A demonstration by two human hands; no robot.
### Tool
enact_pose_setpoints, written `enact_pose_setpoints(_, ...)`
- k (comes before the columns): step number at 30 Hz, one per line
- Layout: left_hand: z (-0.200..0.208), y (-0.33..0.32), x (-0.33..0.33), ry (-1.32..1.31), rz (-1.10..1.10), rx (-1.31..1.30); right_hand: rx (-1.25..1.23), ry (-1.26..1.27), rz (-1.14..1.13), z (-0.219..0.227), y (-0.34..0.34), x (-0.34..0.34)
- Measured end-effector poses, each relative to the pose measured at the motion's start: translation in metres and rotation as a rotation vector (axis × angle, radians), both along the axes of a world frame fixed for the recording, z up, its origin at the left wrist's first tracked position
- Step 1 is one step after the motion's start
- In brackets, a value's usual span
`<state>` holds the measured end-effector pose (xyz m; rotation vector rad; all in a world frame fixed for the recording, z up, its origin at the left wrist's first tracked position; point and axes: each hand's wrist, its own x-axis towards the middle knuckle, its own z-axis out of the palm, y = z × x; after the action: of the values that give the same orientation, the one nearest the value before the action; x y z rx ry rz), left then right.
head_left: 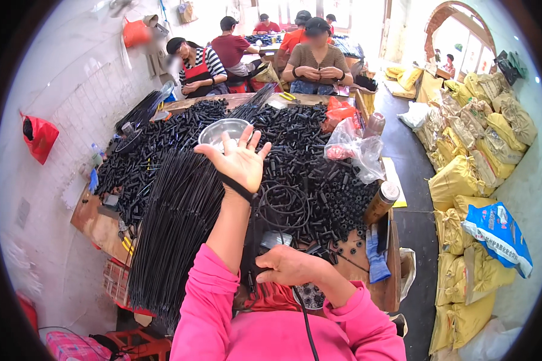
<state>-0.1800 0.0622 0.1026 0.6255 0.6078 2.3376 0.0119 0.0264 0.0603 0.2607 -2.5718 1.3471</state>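
My left hand (pixel 241 161) is raised over the bench, palm up, with its fingers spread and nothing in it. A black strap (pixel 236 186) circles that wrist. Just behind the fingers sits a shiny metal bowl (pixel 211 133). My right hand (pixel 288 265) is held low in front of my body, its fingers curled; whatever they may hold is hidden. A coiled black cable (pixel 308 212) lies beyond it. Left of my left forearm lies a thick bundle of long thin black rods (pixel 171 210). Piles of short black tubular parts (pixel 295 129) cover much of the bench.
On the bench's right side stand a brown bottle (pixel 379 201), a clear plastic bag (pixel 367 150) and a blue glove (pixel 377 259). Several people (pixel 316 60) sit across the bench and farther back. Yellow sacks (pixel 457 180) are stacked along the right wall.
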Motion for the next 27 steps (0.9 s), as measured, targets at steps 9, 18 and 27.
enact_pose_setpoints(9, 0.003, -0.008, 0.053, 0.577, 0.417, -0.512, 0.277, 0.533, -0.879, 0.056, 0.006, 0.008)
enact_pose_setpoints(18, -0.02, -0.008, 0.08, 0.628, 0.645, -0.569, 0.027, 0.578, -0.973, 0.023, 0.002, -0.011)
enact_pose_setpoints(27, -0.049, 0.016, 0.046, 0.626, 0.145, -0.542, 0.265, 0.591, -0.622, 0.008, -0.018, -0.042)
